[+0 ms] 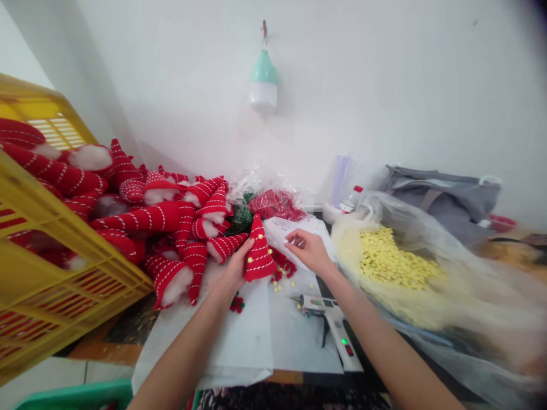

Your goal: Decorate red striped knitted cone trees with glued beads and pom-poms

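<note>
My left hand (236, 266) is closed around the side of a red knitted cone hat (260, 263) with white dashed stripes, held upright over the white paper. Several small yellow pom-poms dot its front and edge. To the right of the hat, apart from it, is my right hand (311, 250), its fingers bent and tips drawn together; anything between them is too small to make out. Below the right hand, red pom-poms (284, 265) and loose yellow ones (277, 287) lie on the paper. A white glue gun (329, 319) with a lit green light rests near my right forearm.
Stuffed red striped hats (158, 219) pile up on the left, spilling from a yellow crate (38, 307). Plastic-wrapped red material (277, 205) sits at the back. A clear bag of yellow pom-poms (393, 259) and a grey bag (444, 199) stand right. A bulb (264, 80) hangs on the wall.
</note>
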`<state>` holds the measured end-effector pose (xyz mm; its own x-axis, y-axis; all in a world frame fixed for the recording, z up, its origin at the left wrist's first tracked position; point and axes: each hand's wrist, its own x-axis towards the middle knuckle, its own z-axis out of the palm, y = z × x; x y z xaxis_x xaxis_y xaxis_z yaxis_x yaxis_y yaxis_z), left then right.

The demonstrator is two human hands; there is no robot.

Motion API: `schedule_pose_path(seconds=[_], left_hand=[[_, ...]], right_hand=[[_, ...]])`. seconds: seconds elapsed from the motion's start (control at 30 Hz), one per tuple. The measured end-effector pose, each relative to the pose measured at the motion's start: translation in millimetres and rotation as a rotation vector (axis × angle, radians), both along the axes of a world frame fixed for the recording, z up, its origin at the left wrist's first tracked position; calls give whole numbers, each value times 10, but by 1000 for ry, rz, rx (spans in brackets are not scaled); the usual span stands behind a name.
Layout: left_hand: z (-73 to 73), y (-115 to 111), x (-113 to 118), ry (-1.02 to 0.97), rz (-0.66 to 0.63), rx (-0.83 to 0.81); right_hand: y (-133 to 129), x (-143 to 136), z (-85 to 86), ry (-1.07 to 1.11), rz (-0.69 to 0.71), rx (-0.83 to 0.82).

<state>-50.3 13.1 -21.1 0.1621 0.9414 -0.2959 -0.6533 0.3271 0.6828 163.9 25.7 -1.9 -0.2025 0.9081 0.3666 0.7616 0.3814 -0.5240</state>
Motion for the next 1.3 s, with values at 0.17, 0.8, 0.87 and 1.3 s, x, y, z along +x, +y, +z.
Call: schedule_pose_path(seconds=[0.17,0.8,0.87,1.3], left_hand=[[-32,6,12,-4,-5,86],[134,43,-87,-74,139,-42],[134,35,-82,-80,120,-50],[120,7,-49,-109,105,-60]], right_hand=[[-367,-415,108,221,312,183],[-45,-194,-302,-360,358,-204],[-53,-247,-361,-411,359,-217],[-15,23,-213,-91,160,-223]])
